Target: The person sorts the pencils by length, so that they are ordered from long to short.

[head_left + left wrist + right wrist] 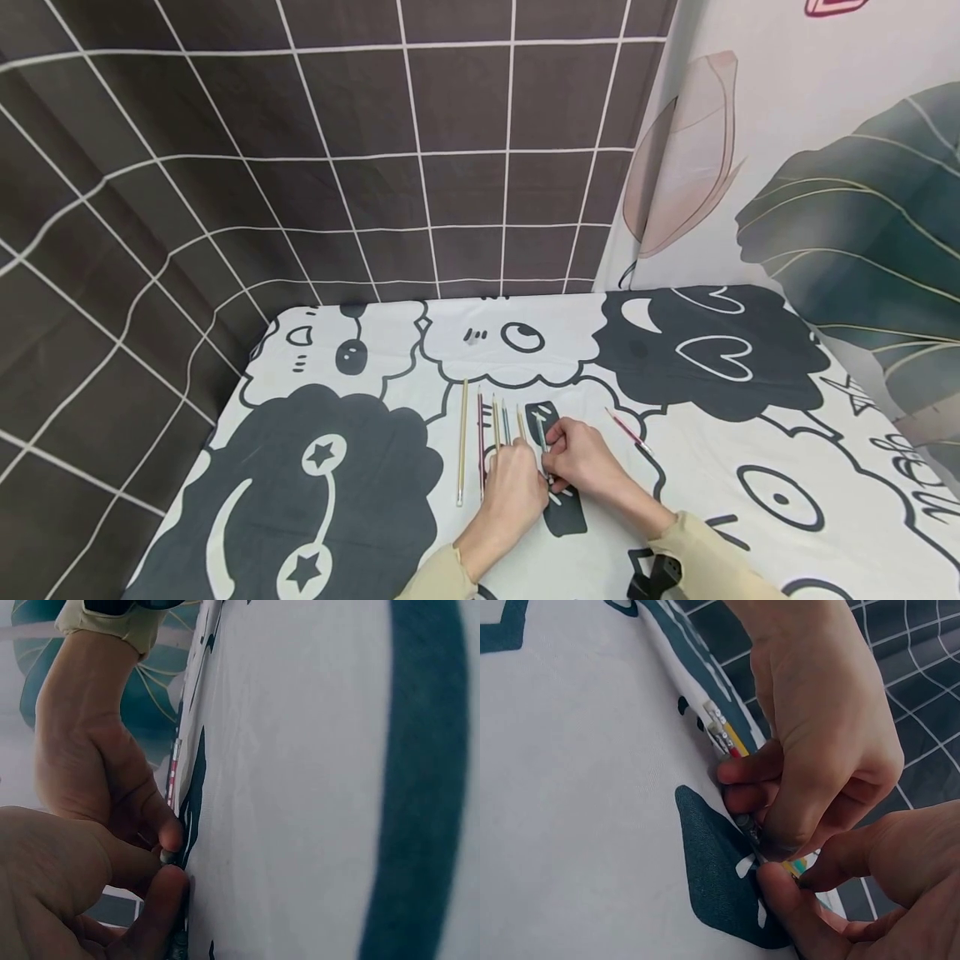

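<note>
In the head view, my left hand (513, 487) is low over a row of pencils, its fingers curled in among their lower ends. Seen from the right wrist, a pencil's eraser end (744, 823) shows between the left thumb and fingers. My right hand (585, 458) pinches a grey-blue pencil (540, 432) at the row's right side, its fingertips right at the left hand's. To the left lie a yellow pencil (462, 442) and a dark red pencil (481, 433), roughly parallel. More pencil tips, including a blue one (506, 425), stick out beyond the left hand, which hides their lower parts.
A red pencil (628, 431) lies slantwise to the right of my right hand. The table cloth (405, 550) is white with dark cartoon shapes. A dark grid-patterned curtain (360, 167) stands behind the table, and a leaf-printed sheet (780, 50) is at the right.
</note>
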The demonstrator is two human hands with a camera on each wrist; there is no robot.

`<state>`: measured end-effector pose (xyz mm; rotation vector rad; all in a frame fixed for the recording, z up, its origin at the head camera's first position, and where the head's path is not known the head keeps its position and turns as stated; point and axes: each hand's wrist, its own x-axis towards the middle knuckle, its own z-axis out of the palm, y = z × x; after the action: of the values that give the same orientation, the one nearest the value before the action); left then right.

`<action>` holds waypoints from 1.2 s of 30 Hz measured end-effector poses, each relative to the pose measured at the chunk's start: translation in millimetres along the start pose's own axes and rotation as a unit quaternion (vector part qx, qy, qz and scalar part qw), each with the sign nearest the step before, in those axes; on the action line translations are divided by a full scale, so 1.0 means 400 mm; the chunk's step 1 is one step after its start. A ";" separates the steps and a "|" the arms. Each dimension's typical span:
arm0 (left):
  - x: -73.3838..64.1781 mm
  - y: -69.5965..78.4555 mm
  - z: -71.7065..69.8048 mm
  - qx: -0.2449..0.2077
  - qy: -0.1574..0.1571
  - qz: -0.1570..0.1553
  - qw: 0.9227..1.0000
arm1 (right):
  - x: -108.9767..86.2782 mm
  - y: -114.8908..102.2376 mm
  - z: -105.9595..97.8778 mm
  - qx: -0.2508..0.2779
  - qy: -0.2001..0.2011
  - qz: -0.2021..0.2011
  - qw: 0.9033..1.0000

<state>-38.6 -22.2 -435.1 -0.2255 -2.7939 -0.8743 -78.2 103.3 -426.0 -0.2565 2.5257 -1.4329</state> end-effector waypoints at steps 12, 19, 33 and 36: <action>0.000 0.002 -0.006 -0.006 0.000 -0.004 1.000 | 0.008 0.004 0.004 -0.009 -0.001 -0.012 1.000; -0.001 0.000 -0.005 -0.008 -0.014 -0.008 1.000 | 0.008 0.008 0.004 -0.016 0.002 -0.016 1.000; -0.003 -0.009 -0.030 -0.016 0.035 -0.007 0.999 | 0.000 0.005 -0.003 -0.014 0.004 -0.015 1.000; -0.007 -0.018 -0.035 -0.016 0.046 -0.005 0.999 | -0.004 0.006 -0.005 -0.010 0.006 -0.015 1.000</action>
<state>-35.4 -36.3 -428.5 -0.1711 -2.6993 -0.9092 -77.4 106.7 -426.8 -0.2909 2.5568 -1.4249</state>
